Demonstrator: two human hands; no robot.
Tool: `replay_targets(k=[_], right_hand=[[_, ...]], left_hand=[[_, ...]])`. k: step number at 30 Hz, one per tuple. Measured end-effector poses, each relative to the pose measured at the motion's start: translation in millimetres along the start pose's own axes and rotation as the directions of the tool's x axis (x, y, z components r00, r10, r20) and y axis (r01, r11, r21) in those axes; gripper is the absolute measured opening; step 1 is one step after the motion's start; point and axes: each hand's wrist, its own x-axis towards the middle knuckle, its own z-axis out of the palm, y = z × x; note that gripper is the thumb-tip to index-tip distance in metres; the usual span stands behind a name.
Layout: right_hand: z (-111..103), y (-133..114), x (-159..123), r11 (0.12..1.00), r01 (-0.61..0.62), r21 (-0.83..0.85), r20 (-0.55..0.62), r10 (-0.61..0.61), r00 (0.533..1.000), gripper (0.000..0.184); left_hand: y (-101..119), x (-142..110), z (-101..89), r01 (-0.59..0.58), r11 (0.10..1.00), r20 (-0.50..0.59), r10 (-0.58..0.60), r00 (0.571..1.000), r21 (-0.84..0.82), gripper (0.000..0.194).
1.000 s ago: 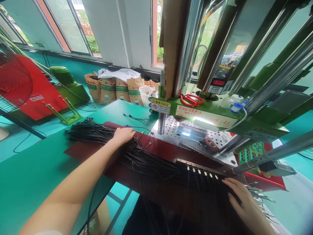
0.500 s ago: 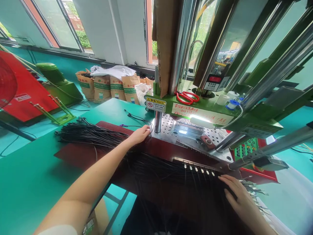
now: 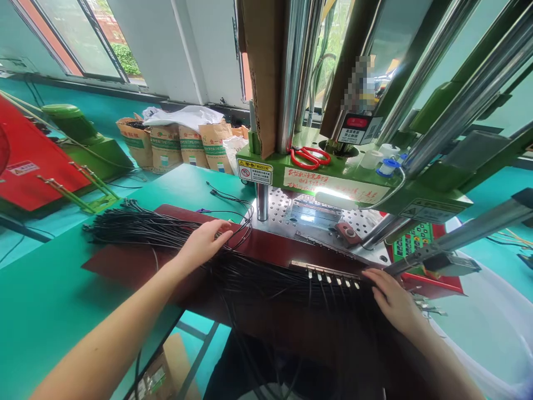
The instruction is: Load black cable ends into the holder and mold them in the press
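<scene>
Over a thick bundle of black cables (image 3: 137,225), my left hand (image 3: 204,241) is held with thumb and fingers apart. Its fingertips are close to a few looped cables, and I see nothing gripped. My right hand (image 3: 391,297) has its fingers stretched out, the fingertips at the right end of a narrow metal strip (image 3: 300,264). Several cables with silver connectors (image 3: 328,279) are lined up along that strip. More black cables spread across the dark red board (image 3: 266,244) between my hands. The dark area below my right hand hides detail.
A green press machine (image 3: 266,158) with metal columns stands ahead, over a perforated metal plate (image 3: 275,205). Red-handled scissors (image 3: 310,158) lie on it. A control panel (image 3: 412,241) sits at right. Paper sacks (image 3: 166,147) line the wall behind the green table (image 3: 41,289).
My left hand reached right to the looped cables, then drew back left over the bundle with its fingers parting. My right hand stays by the strip's end. The view has shifted slightly right.
</scene>
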Motion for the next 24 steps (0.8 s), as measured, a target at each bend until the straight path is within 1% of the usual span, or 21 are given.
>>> replay_targets(k=[1, 2, 3, 4, 6, 8, 10, 11, 13, 14, 15, 16, 17, 18, 19, 21, 22, 23, 24], right_hand=[[0, -3, 5, 1.0, 0.009, 0.003, 0.049, -0.009, 0.999, 0.038], [-1, -6, 10, 1.0, 0.022, 0.007, 0.106, -0.023, 0.994, 0.041], [-3, -9, 16, 0.999, 0.04, 0.01, 0.167, -0.041, 0.985, 0.043], [-7, -12, 21, 0.998, 0.06, 0.009, 0.228, -0.06, 0.972, 0.044], [-14, -17, 33, 0.996, 0.093, -0.003, 0.339, -0.086, 0.937, 0.045], [-21, -22, 45, 0.993, 0.115, -0.021, 0.435, -0.095, 0.896, 0.043], [-26, -27, 55, 0.99, 0.134, -0.036, 0.508, -0.098, 0.856, 0.041], [-29, -30, 59, 0.988, 0.145, -0.045, 0.534, -0.099, 0.84, 0.039], [-33, -36, 66, 0.985, 0.155, -0.07, 0.566, -0.089, 0.82, 0.035], [-35, -39, 69, 0.985, 0.15, -0.089, 0.575, -0.072, 0.815, 0.033], [-38, -42, 72, 0.985, 0.135, -0.112, 0.573, -0.047, 0.818, 0.032], [-41, -45, 74, 0.985, 0.105, -0.135, 0.561, -0.011, 0.828, 0.032], [-44, -47, 77, 0.986, 0.063, -0.157, 0.54, 0.033, 0.841, 0.032], [-46, -49, 79, 0.984, 0.018, -0.175, 0.515, 0.076, 0.854, 0.032], [-49, -50, 81, 0.982, -0.024, -0.188, 0.487, 0.115, 0.866, 0.033], [-56, -51, 84, 0.974, -0.085, -0.208, 0.438, 0.171, 0.883, 0.034], [-59, -50, 86, 0.975, -0.112, -0.194, 0.411, 0.184, 0.893, 0.035], [-63, -49, 88, 0.977, -0.137, -0.162, 0.379, 0.19, 0.906, 0.035], [-66, -48, 91, 0.98, -0.162, -0.118, 0.344, 0.193, 0.919, 0.036]], left_hand=[[11, -12, 3.9, -0.046, 0.999, -0.027, 0.046, 0.999, 0.002, 0.033], [24, -26, 9.3, -0.102, 0.994, -0.012, 0.102, 0.995, -0.028, 0.03], [38, -39, 15.8, -0.161, 0.983, 0.05, 0.166, 0.985, -0.091, 0.027], [53, -53, 23.1, -0.212, 0.962, 0.144, 0.237, 0.961, -0.172, 0.025], [82, -78, 38.5, -0.254, 0.916, 0.303, 0.348, 0.887, -0.309, 0.023], [107, -96, 52.4, -0.234, 0.903, 0.444, 0.387, 0.808, -0.36, 0.026], [125, -107, 63.4, -0.196, 0.922, 0.564, 0.361, 0.743, -0.333, 0.03], [131, -109, 68.0, -0.176, 0.935, 0.606, 0.335, 0.721, -0.307, 0.031], [136, -111, 76.7, -0.124, 0.95, 0.651, 0.287, 0.703, -0.285, 0.03], [137, -111, 81.3, -0.08, 0.947, 0.663, 0.276, 0.696, -0.311, 0.028], [137, -111, 86.2, -0.016, 0.931, 0.671, 0.275, 0.688, -0.365, 0.026], [136, -111, 91.5, 0.069, 0.895, 0.678, 0.282, 0.679, -0.441, 0.026], [135, -112, 96.9, 0.169, 0.833, 0.68, 0.292, 0.673, -0.526, 0.028], [135, -112, 102.3, 0.274, 0.745, 0.672, 0.299, 0.678, -0.608, 0.03], [135, -112, 107.3, 0.373, 0.637, 0.658, 0.29, 0.695, -0.675, 0.033], [137, -111, 115.4, 0.542, 0.394, 0.647, 0.211, 0.733, -0.742, 0.037], [139, -110, 118.3, 0.607, 0.28, 0.66, 0.165, 0.733, -0.744, 0.039], [141, -107, 120.5, 0.667, 0.183, 0.69, 0.136, 0.711, -0.722, 0.04], [143, -103, 122.2, 0.724, 0.115, 0.732, 0.135, 0.668, -0.681, 0.042]])
